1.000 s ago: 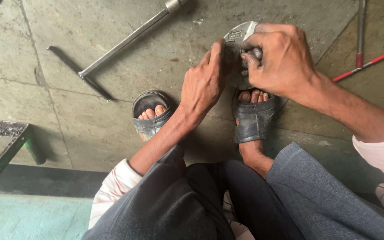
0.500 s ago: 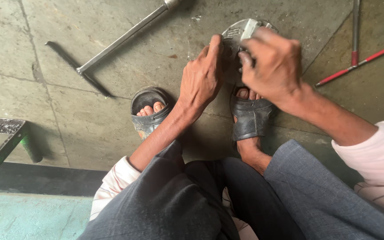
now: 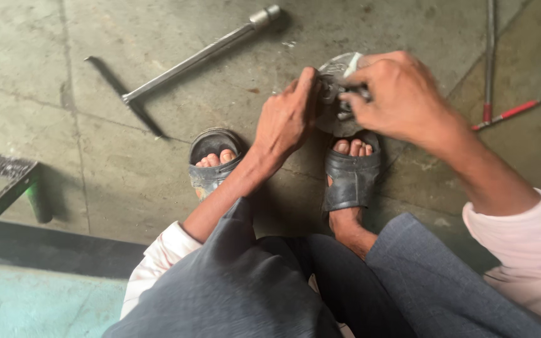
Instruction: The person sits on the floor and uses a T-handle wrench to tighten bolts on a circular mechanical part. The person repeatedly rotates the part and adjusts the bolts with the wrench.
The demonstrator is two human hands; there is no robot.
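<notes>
Change since earlier: both hands had drifted only slightly; they stayed closed on the same round metal part, and the view had shifted a little so the part sat nearer the top middle of the picture.
Part: round metal part [image 3: 336, 119], grey and disc-like, was held off the floor just above the toes of the right sandal [image 3: 350, 178].
Left hand: left hand [image 3: 289, 116] pressed against the part's left rim, fingers curled on it, thumb side up; a closed hold on the part.
Right hand: right hand [image 3: 402, 94] came over the part from the right and above, fingertips pinched shut at the part's upper middle on a small pale piece [image 3: 352, 64]; what that piece was could not be told.
Key relation: the part lay between the two hands, left hand bracing its edge, right hand working at its centre; both touched it, the right hand covering more of it.
Long axis: none clear; the disc faced roughly up towards the camera.
Floor: concrete floor [image 3: 126, 181] carried a long socket wrench [image 3: 198, 55] well apart to the upper left, and thin rods [image 3: 502, 116] with red ends near the right edge.
Left sandal: left sandal [image 3: 211, 159] stood beside the left forearm, apart from the part.
</notes>
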